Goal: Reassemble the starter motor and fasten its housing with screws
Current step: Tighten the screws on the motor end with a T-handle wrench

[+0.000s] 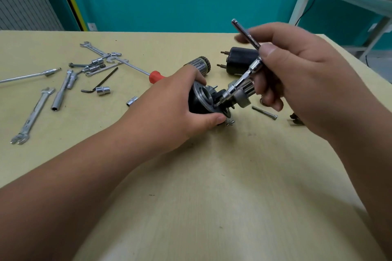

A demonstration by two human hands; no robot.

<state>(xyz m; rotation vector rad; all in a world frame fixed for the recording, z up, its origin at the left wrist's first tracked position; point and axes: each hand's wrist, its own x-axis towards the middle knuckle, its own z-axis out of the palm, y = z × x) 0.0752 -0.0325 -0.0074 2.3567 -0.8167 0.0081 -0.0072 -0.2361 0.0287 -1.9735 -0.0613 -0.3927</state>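
My left hand (176, 99) grips a black starter housing (200, 99) with a grey flange, tilted on the table. My right hand (297, 74) pinches a chrome T-handle driver (246, 72) between thumb and fingers; its tip touches the flange near a screw hole. Just behind the tip stands a toothed pinion part (244, 93). The armature (200, 63) lies behind my left hand. A black solenoid (239, 62) with copper studs lies further back. One long bolt (264, 112) lies on the table under my right hand.
Spanners (31, 115), sockets (103, 90), a hex key (99, 82), a socket extension (60, 92) and a red-handled screwdriver (156, 76) are scattered at the left. A small dark part (296, 119) lies at the right. The wooden table (191, 197) ends close behind my right hand.
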